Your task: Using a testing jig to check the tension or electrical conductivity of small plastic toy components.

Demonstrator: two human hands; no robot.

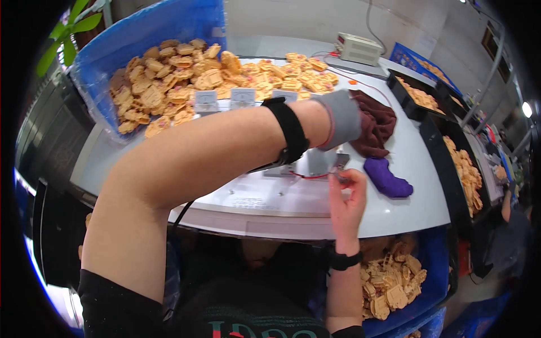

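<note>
1. While your left arm reaches across the white table (406, 208), your left hand (338, 119), in a grey glove, is bent down behind the small metal fixture (322, 163); you cannot tell whether it is clenched or released.
2. Your right hand (346, 197) pinches a small thin piece (340, 177) between thumb and fingers, just right of and touching the fixture's lower edge.
3. That fixture lies directly ahead of your right hand, which is the nearer one.
4. A purple cloth (387, 177) and a maroon cloth (376, 124) lie to the right; tan wafer-like parts (186, 79) fill the blue bin (141, 34) beyond.
</note>
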